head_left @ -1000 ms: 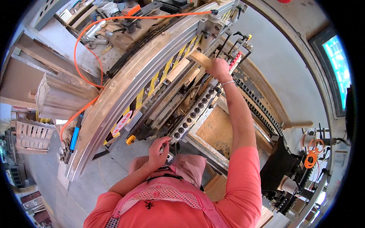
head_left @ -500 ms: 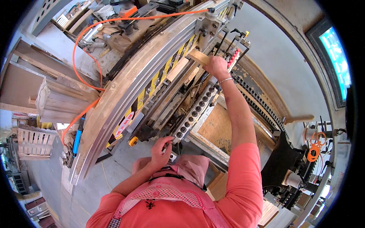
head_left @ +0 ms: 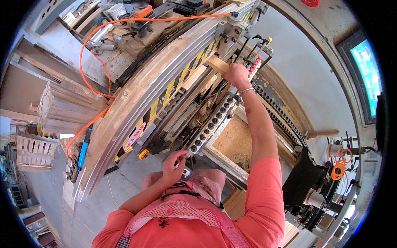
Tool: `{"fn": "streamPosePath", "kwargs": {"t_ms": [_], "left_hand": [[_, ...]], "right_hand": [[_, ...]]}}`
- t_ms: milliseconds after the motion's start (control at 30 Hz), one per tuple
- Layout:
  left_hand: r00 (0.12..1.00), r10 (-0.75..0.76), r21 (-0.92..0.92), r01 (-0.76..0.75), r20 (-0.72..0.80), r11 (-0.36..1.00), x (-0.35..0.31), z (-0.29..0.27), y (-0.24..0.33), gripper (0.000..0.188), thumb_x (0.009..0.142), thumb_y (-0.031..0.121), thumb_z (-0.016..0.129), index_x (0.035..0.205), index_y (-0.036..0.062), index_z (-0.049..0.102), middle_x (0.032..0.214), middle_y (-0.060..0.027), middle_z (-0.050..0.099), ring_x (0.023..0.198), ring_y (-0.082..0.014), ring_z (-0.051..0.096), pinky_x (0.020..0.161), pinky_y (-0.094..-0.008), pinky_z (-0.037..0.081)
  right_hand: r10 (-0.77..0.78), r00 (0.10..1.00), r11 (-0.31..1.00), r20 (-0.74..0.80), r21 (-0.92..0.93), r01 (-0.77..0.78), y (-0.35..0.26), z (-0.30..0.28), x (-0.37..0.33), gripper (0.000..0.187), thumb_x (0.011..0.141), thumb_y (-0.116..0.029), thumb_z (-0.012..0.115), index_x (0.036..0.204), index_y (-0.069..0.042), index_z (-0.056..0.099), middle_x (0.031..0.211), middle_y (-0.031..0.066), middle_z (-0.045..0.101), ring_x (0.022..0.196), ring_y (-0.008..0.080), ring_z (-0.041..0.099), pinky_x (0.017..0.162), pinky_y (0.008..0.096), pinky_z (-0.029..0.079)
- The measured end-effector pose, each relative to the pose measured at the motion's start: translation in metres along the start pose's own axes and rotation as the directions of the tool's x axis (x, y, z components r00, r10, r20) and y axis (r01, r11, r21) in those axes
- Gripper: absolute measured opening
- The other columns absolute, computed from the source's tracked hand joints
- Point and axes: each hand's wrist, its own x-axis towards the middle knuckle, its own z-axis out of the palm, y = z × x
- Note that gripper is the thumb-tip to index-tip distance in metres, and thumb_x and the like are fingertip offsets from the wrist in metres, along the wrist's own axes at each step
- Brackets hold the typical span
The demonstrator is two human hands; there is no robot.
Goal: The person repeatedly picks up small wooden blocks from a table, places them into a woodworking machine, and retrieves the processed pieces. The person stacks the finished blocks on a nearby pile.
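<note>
My right hand [head_left: 236, 76] reaches far over the machine with its fingers closed round the near end of a short wooden board [head_left: 216, 64]. The board's other end lies toward the yellow-and-black striped edge [head_left: 167, 96]. Close to my body, my left hand [head_left: 173, 166] has its fingers curled in at the near end of a metal rail with a row of round black fittings [head_left: 206, 131]. The fingertips are at or against that end; whatever they pinch is too small to make out. A small white box [head_left: 186, 172] sits just beside this hand.
A curved wooden ledge with metal rails [head_left: 124, 97] runs along the left, crossed by an orange hose [head_left: 82, 49]. Red knobs [head_left: 255, 66] stand right of my right hand. A sawdust-covered panel [head_left: 233, 140] lies under my right arm. A lit screen [head_left: 366, 76] hangs far right.
The view has shifted slightly, bringing a red disc in at the top edge. Both hands keep nearly the same places, and the wooden board stays in my right hand.
</note>
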Motion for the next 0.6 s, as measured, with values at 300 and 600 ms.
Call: {"fn": "streamPosePath", "kwargs": {"t_ms": [300,600], "left_hand": [[0.997,-0.075,-0.023,0.074,-0.032,0.997,-0.0022,0.0021,0.0026,0.027,0.079,-0.002,0.055,0.105,0.0045,0.06,0.089,-0.0052,0.061,0.071,-0.0115,0.052,0.065,-0.0238,0.042],[0.995,-0.093,-0.043,0.091,-0.048,0.995,-0.002,0.0048,0.0035,0.026,0.079,-0.002,0.055,0.104,0.0036,0.061,0.089,-0.006,0.061,0.074,-0.0112,0.054,0.064,-0.0237,0.042]], "right_hand": [[0.014,1.0,0.999,-0.01,0.048,-0.014,-0.0033,-0.0006,-0.0019,0.041,0.063,-0.04,0.071,0.079,-0.003,0.068,0.084,0.0156,0.066,0.086,0.0298,0.062,0.075,0.0386,0.052],[-0.022,0.999,0.999,-0.03,0.034,0.023,0.0026,0.003,-0.0013,0.039,0.064,-0.04,0.071,0.082,-0.005,0.068,0.084,0.0137,0.066,0.085,0.029,0.063,0.074,0.038,0.052]]}}
